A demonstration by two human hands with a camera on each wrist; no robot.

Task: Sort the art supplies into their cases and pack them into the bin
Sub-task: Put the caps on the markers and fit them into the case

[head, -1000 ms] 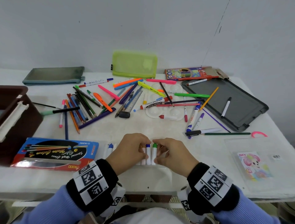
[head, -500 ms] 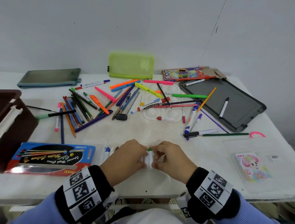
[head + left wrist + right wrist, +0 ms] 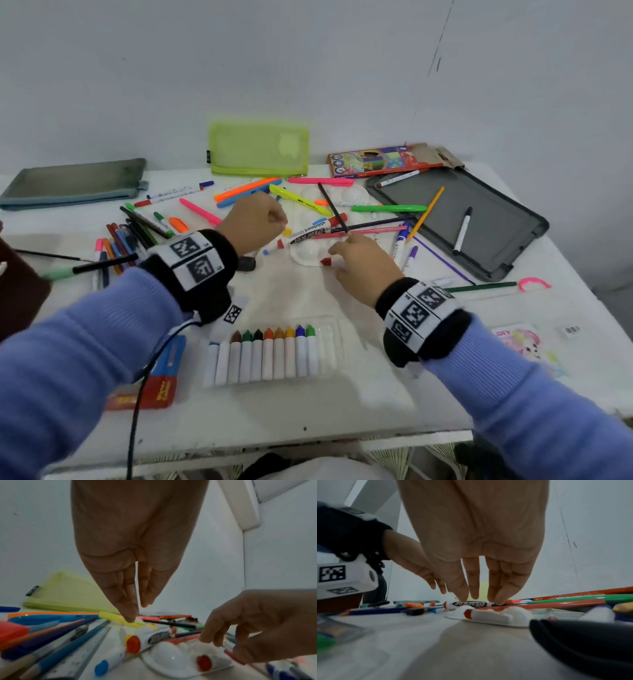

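A clear tray near the table's front edge holds a row of white-wrapped crayons. Both hands are farther back, over the loose pile. My right hand hovers over the white palette, fingers pointing down around a loose red crayon, not gripping it. In the right wrist view that red crayon lies on the palette below my right hand. My left hand is empty; in its wrist view, the left hand points down over a yellow highlighter, beside the whiteboard marker.
Pens and pencils lie scattered across the table's back half. A green pouch, a grey pouch and a coloured-pencil box stand at the back. A dark board lies right, a brown bin left.
Both hands have let go of the crayons in the front tray and reached forward to the pile by the palette. The crayon row is now uncovered.
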